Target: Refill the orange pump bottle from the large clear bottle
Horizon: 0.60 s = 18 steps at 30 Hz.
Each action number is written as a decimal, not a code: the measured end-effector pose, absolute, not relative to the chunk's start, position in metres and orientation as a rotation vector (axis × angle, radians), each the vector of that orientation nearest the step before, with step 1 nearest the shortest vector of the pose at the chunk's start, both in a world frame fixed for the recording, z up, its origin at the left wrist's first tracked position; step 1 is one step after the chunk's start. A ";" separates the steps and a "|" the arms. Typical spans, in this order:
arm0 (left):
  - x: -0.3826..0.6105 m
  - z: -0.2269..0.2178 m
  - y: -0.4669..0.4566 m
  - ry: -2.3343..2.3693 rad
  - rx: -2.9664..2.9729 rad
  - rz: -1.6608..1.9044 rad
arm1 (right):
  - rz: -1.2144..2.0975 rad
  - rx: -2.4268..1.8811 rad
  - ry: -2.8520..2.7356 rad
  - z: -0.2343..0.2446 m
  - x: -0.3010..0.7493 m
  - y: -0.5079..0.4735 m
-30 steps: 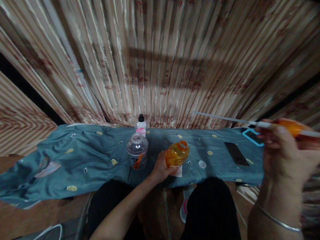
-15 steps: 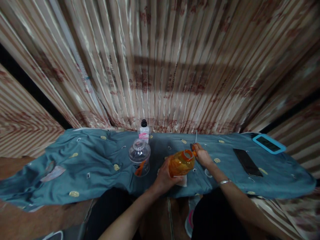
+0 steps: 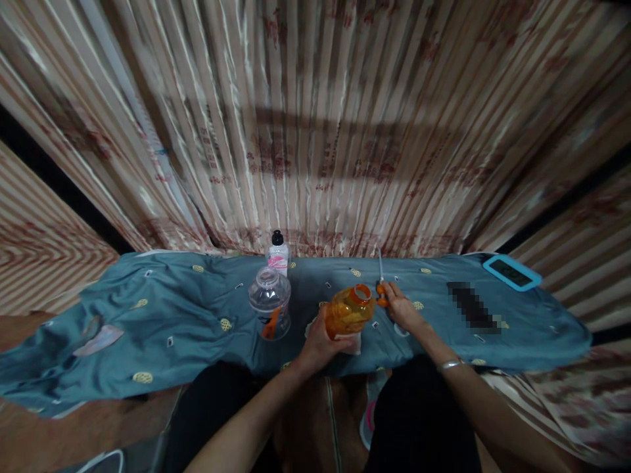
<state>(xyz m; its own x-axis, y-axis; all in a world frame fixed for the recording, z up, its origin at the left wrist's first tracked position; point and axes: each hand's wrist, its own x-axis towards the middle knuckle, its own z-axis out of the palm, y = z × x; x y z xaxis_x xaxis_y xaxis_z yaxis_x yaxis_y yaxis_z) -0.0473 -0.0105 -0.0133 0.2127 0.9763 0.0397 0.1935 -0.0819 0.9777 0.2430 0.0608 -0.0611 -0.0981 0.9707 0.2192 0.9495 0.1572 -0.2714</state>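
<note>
A see-through orange bottle [image 3: 350, 312] leans to the right with its round mouth uncovered. My left hand [image 3: 320, 345] is wrapped round its lower left side. Just right of the bottle's mouth, my right hand [image 3: 400, 307] grips an orange piece [image 3: 382, 295] like a bottle top, from which a thin pale tube [image 3: 380, 264] points away from me. Fingers hide part of this piece, so its exact kind is unclear. Under the bottle lies a white tissue or cloth [image 3: 352, 344]. A clear plastic bottle [image 3: 270, 305] with an orange and black label stands uncapped to the left.
Behind the clear bottle stands a white and pink bottle [image 3: 278, 257] with a black cap. A blue-framed digital clock [image 3: 513, 272] and a blurred dark flat object [image 3: 473, 307] lie right. A pale scrap [image 3: 98, 340] rests left on the teal cloth [image 3: 187, 328]. Striped curtains [image 3: 315, 131] hang behind.
The orange piece with its tube has come away from the bottle's mouth, leaving a gap to its right. The view has shifted slightly. My left hand still holds the bottle.
</note>
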 end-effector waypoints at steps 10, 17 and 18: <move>-0.048 -0.010 -0.015 1.114 1.533 1.048 | 0.254 -1.622 -1.835 -0.047 0.232 0.027; -0.053 -0.002 -0.016 1.147 1.511 1.017 | 0.631 -1.425 -1.560 -0.037 0.189 -0.012; -0.053 -0.002 -0.016 1.153 1.504 1.011 | 0.708 -1.358 -1.537 -0.036 0.182 -0.017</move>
<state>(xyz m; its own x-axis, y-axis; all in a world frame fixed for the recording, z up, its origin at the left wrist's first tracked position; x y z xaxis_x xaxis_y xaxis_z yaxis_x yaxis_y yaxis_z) -0.0528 -0.0157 -0.0021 0.2123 0.9754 0.0592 0.1865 -0.1000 0.9774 0.1816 -0.0172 -0.0362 0.0487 0.9628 0.2657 0.4241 0.2209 -0.8783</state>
